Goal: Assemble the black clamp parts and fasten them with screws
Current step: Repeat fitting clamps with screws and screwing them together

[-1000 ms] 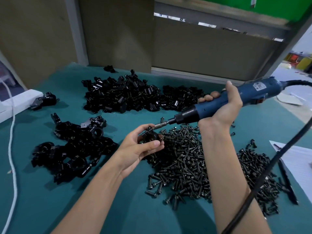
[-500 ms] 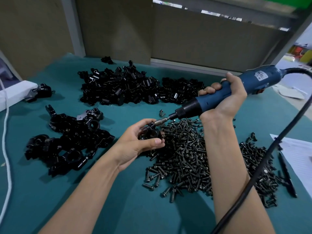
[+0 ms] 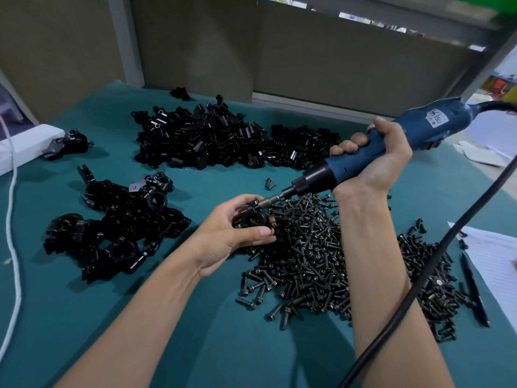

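My left hand (image 3: 232,233) grips a black clamp (image 3: 254,218) just above the left edge of the screw pile (image 3: 330,256). My right hand (image 3: 375,161) is wrapped round a blue electric screwdriver (image 3: 391,141) that slants down to the left. Its metal bit (image 3: 270,202) touches the top of the clamp, on a screw head I can barely make out. Loose black clamp parts (image 3: 212,138) are heaped at the back. A second heap of assembled clamps (image 3: 117,228) lies to the left.
The screwdriver's black cable (image 3: 436,270) runs down across the right side. A white sheet of paper (image 3: 495,259) and a black pen (image 3: 474,289) lie at the right edge. A white box (image 3: 25,144), a white cord (image 3: 12,219) and one lone clamp (image 3: 67,144) sit at the far left.
The hands, clamp and screwdriver hold the same pose with the bit on the clamp. The view has shifted a little, so everything sits slightly higher and to the left in the frame.
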The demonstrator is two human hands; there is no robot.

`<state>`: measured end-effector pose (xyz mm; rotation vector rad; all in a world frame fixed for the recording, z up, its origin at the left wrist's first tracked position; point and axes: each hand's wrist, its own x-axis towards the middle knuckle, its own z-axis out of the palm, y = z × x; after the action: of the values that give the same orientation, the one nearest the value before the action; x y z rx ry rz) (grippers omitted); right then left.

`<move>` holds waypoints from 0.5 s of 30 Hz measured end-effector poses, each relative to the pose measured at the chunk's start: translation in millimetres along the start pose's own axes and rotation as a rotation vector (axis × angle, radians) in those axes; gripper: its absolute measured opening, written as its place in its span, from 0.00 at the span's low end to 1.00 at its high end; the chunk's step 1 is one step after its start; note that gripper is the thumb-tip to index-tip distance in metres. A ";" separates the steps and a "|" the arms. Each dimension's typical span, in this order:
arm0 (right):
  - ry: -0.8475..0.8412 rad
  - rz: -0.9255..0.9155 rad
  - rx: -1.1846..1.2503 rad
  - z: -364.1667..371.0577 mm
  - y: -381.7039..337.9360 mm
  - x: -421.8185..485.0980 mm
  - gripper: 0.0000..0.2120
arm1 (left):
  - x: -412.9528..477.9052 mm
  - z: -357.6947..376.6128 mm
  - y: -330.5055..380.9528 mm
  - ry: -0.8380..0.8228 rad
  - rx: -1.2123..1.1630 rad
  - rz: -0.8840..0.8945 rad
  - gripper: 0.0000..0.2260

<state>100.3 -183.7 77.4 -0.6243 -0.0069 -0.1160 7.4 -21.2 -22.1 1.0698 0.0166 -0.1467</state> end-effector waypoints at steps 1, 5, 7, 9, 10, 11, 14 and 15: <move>-0.002 0.000 0.001 -0.4 0.1 -0.2 0.08 | -0.2 0.2 0.2 0.001 0.003 0.000 0.24; 0.003 0.003 0.010 -0.7 0.7 -0.4 0.08 | -0.7 0.2 0.7 0.007 0.026 0.002 0.24; 0.006 0.004 0.013 -0.3 1.2 -0.7 0.08 | -0.8 -0.1 0.9 0.010 0.033 -0.003 0.25; 0.007 0.004 0.013 0.2 1.6 -1.2 0.08 | -0.9 -0.2 1.0 0.009 0.033 -0.007 0.25; 0.007 0.004 0.014 0.3 1.6 -1.4 0.08 | -0.9 -0.1 0.9 0.008 0.030 -0.006 0.25; 0.006 0.004 0.014 0.4 1.7 -1.5 0.08 | -0.7 -0.1 1.0 0.006 0.028 -0.005 0.25; 0.007 0.008 0.016 0.7 1.9 -1.8 0.08 | -0.6 -0.4 1.1 0.001 0.034 -0.002 0.25; 0.008 0.010 0.017 0.9 2.1 -1.9 0.08 | -0.6 -0.7 1.1 0.000 0.035 0.000 0.25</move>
<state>98.7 -181.3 76.8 -0.6067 0.0027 -0.1089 7.1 -20.0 -21.5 1.1050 0.0142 -0.1477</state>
